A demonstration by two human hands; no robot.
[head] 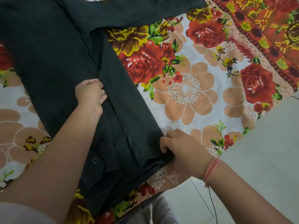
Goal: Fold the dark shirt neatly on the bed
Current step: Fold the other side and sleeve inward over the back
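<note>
The dark shirt (pixel 53 50) lies spread across the bed (pixel 191 97), which has a floral sheet. One sleeve stretches to the upper right. The shirt's right side panel is folded inward along a long crease. My left hand (pixel 90 92) grips the fabric at that crease near the shirt's middle, fingers curled under the fold. My right hand (pixel 179 146) pinches the shirt's near right corner at the hem, thumb beneath the cloth. A metal snap button (pixel 95 160) shows near the lower edge.
The bed's edge runs diagonally at the lower right, with pale floor (pixel 258 143) beyond it. A patterned red border of the sheet (pixel 258 29) covers the far right. A thin dark cord (pixel 210 201) hangs below my right wrist, which wears a pink thread band.
</note>
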